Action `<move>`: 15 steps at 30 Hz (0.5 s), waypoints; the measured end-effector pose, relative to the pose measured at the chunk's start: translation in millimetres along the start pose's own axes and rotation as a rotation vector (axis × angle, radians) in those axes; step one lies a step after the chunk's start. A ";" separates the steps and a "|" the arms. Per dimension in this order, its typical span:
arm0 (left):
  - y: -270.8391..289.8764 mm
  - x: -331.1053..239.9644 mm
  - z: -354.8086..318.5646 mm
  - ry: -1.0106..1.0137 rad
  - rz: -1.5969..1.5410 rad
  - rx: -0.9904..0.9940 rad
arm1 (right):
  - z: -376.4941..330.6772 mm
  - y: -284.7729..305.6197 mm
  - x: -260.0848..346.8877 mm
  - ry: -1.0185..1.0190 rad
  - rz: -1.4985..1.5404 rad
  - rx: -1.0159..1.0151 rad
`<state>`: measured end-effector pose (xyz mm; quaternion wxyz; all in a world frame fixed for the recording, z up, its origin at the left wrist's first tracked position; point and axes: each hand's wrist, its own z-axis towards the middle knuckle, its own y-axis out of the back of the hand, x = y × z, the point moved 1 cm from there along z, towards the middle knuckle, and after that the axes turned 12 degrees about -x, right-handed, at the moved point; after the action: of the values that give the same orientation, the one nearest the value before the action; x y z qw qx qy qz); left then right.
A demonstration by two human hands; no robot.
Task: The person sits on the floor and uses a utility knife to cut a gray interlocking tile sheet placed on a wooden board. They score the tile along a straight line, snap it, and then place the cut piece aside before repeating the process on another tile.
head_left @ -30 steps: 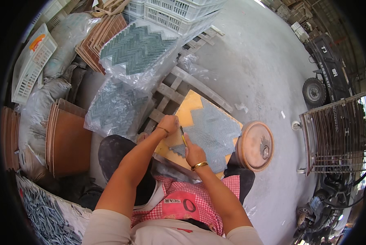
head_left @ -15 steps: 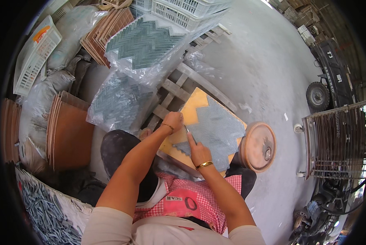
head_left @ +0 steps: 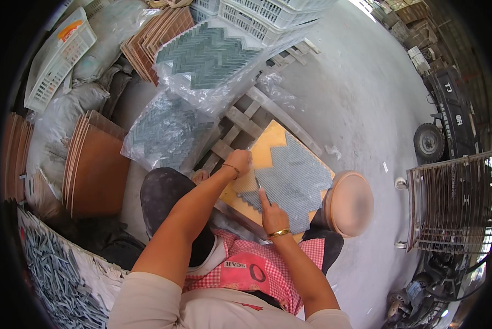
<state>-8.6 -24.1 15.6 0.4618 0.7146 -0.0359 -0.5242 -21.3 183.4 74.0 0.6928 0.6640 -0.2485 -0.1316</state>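
Observation:
A grey mesh-backed mosaic sheet with zigzag edges lies on a yellow board in front of my knees. My right hand grips a slim knife-like tool, its forefinger stretched along it and its tip on the left part of the sheet. My left hand is closed at the board's left side, close to the tool's tip. Whatever its fingers pinch is too small to make out.
Plastic-wrapped green herringbone tile sheets lie beyond a wooden pallet. A round brown lid-like top stands right of the board. Brown boards lean at the left, above a sack of loose tile strips. A wire-rack cart stands right.
The view has shifted slightly, moving the scene a little within it. Both hands stay over the sheet's left part, and the right hand still holds the tool.

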 end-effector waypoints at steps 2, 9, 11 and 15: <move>-0.5 -1.1 0.4 0.009 0.012 0.014 | -2.4 0.6 0.0 -0.009 0.003 0.004; -0.2 -3.1 0.6 0.024 0.023 0.026 | -21.8 -1.3 0.7 -0.062 0.015 -0.003; -1.8 -0.2 0.7 0.010 0.037 0.035 | -24.9 0.5 1.7 -0.077 0.023 0.013; -0.5 -1.3 -1.1 0.019 -0.012 -0.015 | -26.7 5.4 -3.9 -0.100 0.183 0.002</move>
<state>-8.5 -22.4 16.2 0.4642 0.7163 -0.0235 -0.5206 -11.5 208.7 78.8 0.6878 0.6320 -0.3426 -0.1007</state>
